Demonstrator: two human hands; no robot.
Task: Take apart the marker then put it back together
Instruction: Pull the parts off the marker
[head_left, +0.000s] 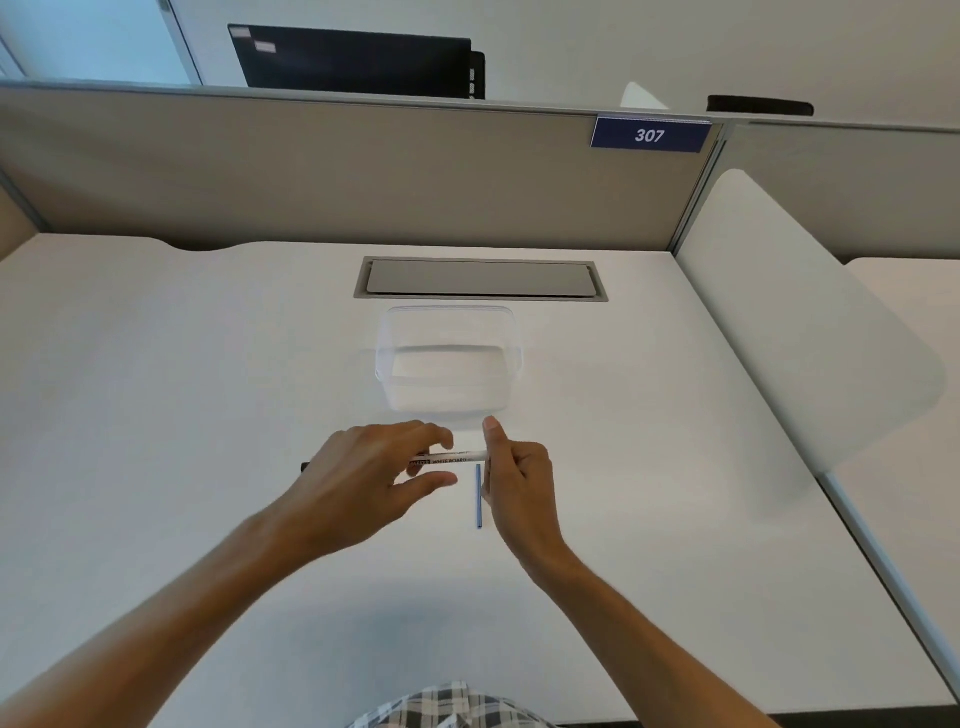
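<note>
Hands hold marker before clear container, blue rod alongside.

A white office desk with a grey cable hatch at its far edge stands against a beige fabric partition bearing a blue "307" sign.

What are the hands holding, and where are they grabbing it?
Both hold the whiteboard marker: the left hand around its middle, the right hand at its right end. The thin blue stick lies loose on the desk.

Both hands on a whiteboard marker above a desk
</note>
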